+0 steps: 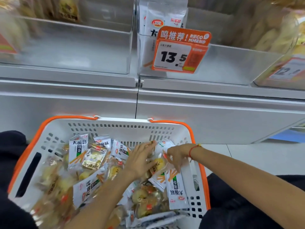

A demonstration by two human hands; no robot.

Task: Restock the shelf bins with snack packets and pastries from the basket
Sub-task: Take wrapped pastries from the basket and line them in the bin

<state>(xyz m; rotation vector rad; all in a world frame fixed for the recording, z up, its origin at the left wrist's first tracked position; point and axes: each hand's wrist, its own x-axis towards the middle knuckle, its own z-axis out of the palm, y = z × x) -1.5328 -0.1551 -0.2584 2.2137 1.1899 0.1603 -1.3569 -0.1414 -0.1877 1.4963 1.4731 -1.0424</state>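
Observation:
A white basket with an orange rim (115, 126) sits low in front of me, full of white snack packets (77, 149) and clear-wrapped yellow pastries (94, 158). My left hand (140, 159) lies flat with straight fingers on the pile near the basket's far right. Beside it, my right hand (175, 156) pinches the wrapper of a yellow pastry (159, 162). Under that hand lies a white packet (175, 187) against the basket's right wall. Above, a clear shelf bin (231, 63) holds several upright white packets (158, 20).
An orange price sign reading 13.5 (178, 50) hangs on the middle bin's front. The clear left bin (74, 47) holds a few pastries at the back. A right bin (280, 38) is full of pastries. Grey shelf fronts (214, 113) run below.

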